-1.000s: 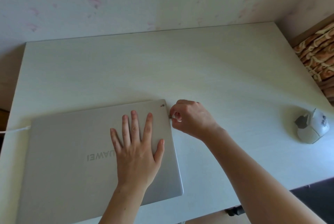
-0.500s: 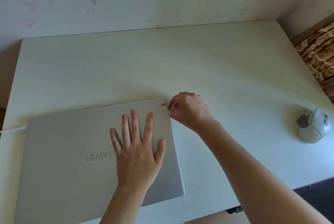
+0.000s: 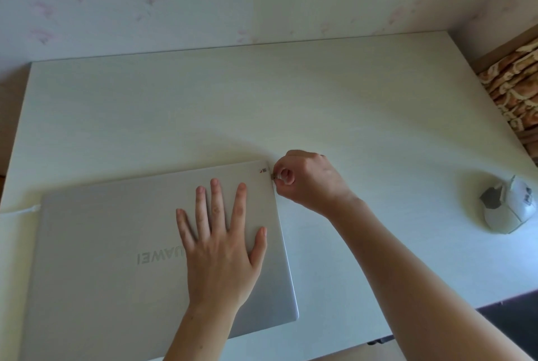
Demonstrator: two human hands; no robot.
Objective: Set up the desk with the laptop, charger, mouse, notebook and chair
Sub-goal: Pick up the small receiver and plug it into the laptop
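- Our right hand (image 3: 310, 178) has crept toward the far right corner of the closed laptop (image 3: 131, 244); its grip is pinched on a small plug (image 3: 274, 176), likely the mouse receiver, now at the side edge.
- Left hand (image 3: 221, 247) stays flat, open, bracing the lid.
- Mouse (image 3: 508, 208) sits far right on the desk (image 3: 320, 98).
- Cable (image 3: 20, 210) enters at the left edge.

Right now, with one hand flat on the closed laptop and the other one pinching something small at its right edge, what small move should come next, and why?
Probably push the small plug straight into the laptop's right edge. The right hand pinches it against that edge near the far corner, and the left hand lies flat on the lid, seemingly bracing it. Whether the plug is fully seated cannot be told. The mouse waits apart at the right.
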